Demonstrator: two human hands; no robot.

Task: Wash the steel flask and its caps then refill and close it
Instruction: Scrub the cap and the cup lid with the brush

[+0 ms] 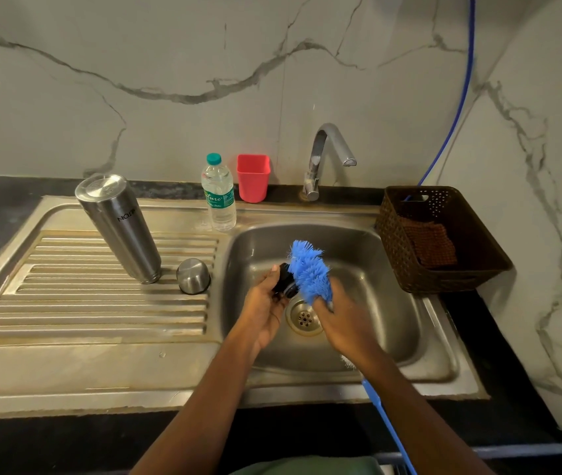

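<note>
While my left hand (262,305) curls its fingers (274,270) round the small black inner cap (284,281) over the sink (358,241), my right hand (341,320) grips the blue bottle brush (308,272) just below its bristles, which press against the cap's side; from the head view that is all the contact I can see, and the cap's inner face is hidden. To do this well, I judge I should turn the cap in my fingers so the bristles reach every thread and groove; I should hold it low over the drain (304,318) in case it slips, since wet plastic is likely slick; the tap (327,156) shows no stream, so a rinse will be needed. The steel flask (118,228) stands upside down on the drainboard (67,303); the steel outer cap (193,275) sits just beside it, mouth down.
</note>
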